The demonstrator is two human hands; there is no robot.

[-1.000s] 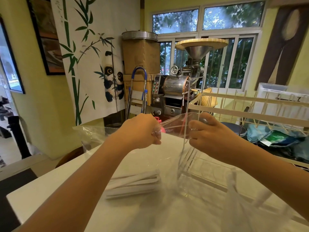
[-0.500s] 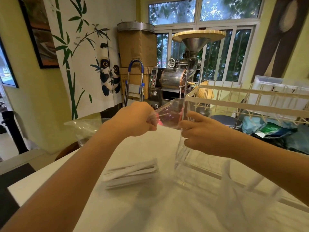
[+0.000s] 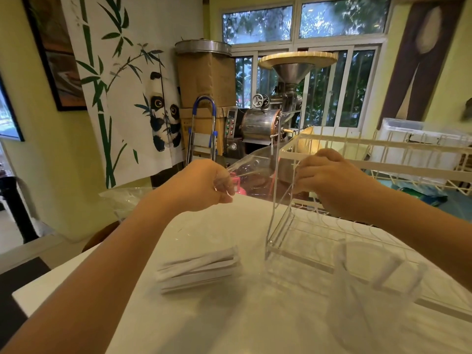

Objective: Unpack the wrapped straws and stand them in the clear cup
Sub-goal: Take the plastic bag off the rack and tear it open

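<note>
The white paper-wrapped straws point(image 3: 198, 270) lie in a pile on the white counter point(image 3: 255, 323), while the left hand point(image 3: 201, 186) and right hand point(image 3: 329, 177), fingers pinched closed, hold a clear plastic bag point(image 3: 251, 169) above it.

Both arms outstretched, left hand point(image 3: 204, 183) fisted, pinching, right hand point(image 3: 329, 178) curled, fingers clenched

Wrapped straws point(image 3: 199, 270) lie on the table point(image 3: 229, 323) — cup point(image 3: 375, 290) to their right, rack point(image 3: 306, 221) behind it.

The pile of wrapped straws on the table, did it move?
No. The wrapped straws lie just left of the clear stand's base as before; only the camera shifted.
</note>
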